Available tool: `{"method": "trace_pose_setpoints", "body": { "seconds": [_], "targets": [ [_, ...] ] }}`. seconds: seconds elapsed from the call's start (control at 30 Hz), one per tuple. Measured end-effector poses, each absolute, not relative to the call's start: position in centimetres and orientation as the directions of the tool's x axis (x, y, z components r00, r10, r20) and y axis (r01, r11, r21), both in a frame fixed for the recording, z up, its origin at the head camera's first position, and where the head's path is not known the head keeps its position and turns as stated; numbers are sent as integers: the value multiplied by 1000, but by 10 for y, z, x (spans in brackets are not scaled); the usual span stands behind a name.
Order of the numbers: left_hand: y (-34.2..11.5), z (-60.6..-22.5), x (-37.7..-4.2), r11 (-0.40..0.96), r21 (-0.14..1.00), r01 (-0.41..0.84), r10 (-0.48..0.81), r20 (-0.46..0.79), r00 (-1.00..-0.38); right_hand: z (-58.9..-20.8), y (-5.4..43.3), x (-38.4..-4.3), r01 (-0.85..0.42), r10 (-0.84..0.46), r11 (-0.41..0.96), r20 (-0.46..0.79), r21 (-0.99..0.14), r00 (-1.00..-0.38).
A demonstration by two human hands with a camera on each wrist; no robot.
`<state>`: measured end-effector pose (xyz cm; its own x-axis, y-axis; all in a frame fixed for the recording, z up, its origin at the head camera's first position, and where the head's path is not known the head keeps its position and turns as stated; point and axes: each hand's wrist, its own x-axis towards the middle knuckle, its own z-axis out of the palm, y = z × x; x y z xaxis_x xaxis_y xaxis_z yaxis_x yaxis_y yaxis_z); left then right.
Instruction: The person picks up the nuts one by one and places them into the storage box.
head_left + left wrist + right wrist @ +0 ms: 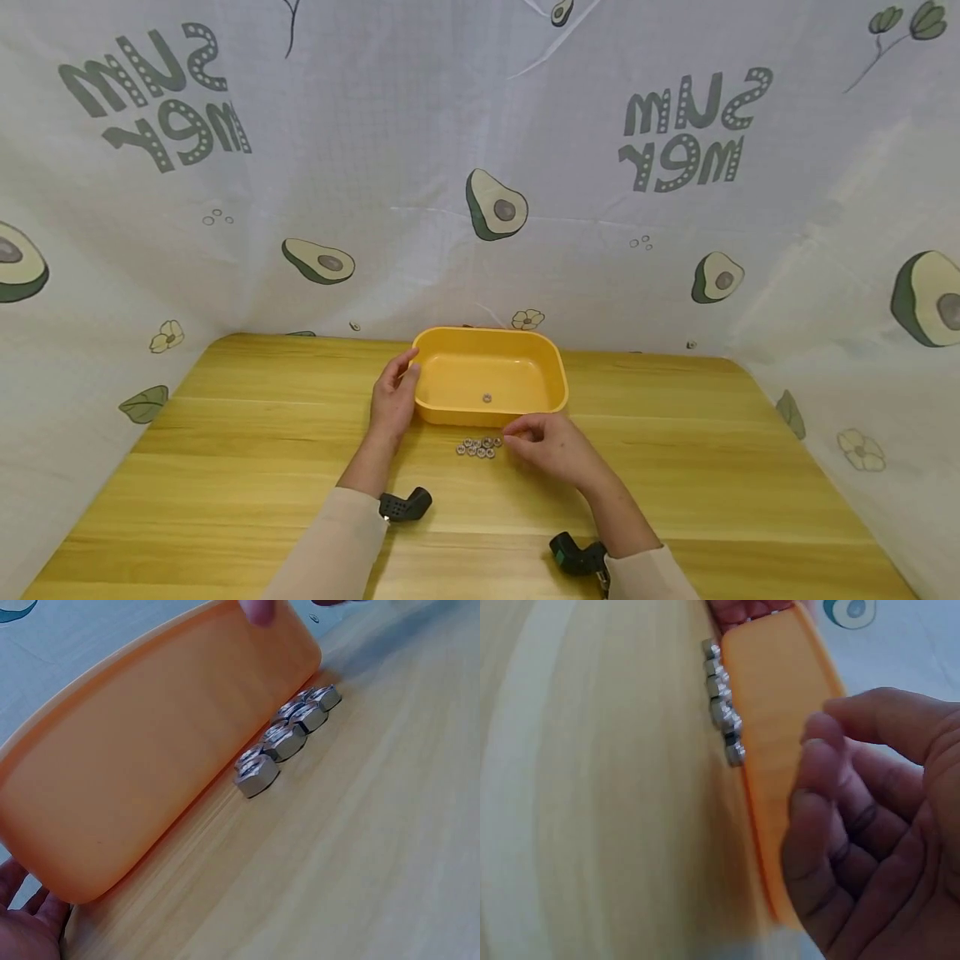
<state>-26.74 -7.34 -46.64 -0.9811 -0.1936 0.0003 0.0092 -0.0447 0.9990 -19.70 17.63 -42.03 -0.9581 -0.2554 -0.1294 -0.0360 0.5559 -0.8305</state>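
A yellow plastic tub (491, 335) stands on the table, with one metal nut (487, 398) on its floor. My left hand (393, 398) holds the tub's left end, thumb at the rim and fingers along the outer side. Before its front wall several hex nuts (285, 741) sit close together in two rows. Just right of those nuts, by the tub's front right corner, hovers my right hand (551, 446). Its thumb and index fingertips (821, 729) come together, the other fingers curled. I cannot tell whether a nut is between them.
The wood-grain table (247, 467) extends to both sides of the tub. A white cloth with avocado prints (420, 167) hangs behind it. Black wrist cameras (406, 505) are on both wrists.
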Motion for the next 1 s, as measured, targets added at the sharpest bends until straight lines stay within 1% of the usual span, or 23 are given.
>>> {"method": "trace_pose_setpoints", "body": {
  "seconds": [0.1,0.17,0.3,0.5,0.73,1.0],
  "targets": [
    [-73,-467,-268,-46,999,12,-189,3,-982,-426,178,-197,-50,-304,561,-150,-827,-941],
    [-73,-466,-268,-44,999,10,-191,2,-982,-431,178,-198,-44,-313,559,-162,-828,-936],
    [-72,-466,-267,-39,999,7,-193,-1,-981,-438,175,-199,-59,-282,605,-145,-794,-948],
    [-73,-465,-267,-44,999,3,-197,-6,-980,-442,168,-198,-116,-262,669,-88,-734,-961],
    [-73,-466,-266,-43,999,3,-194,-5,-981,-442,162,-196,-113,-239,685,-76,-720,-968],
    [-73,-466,-266,-51,999,-5,-191,-15,-981,-440,161,-194,-119,-247,686,-76,-718,-966]
  ]
}}
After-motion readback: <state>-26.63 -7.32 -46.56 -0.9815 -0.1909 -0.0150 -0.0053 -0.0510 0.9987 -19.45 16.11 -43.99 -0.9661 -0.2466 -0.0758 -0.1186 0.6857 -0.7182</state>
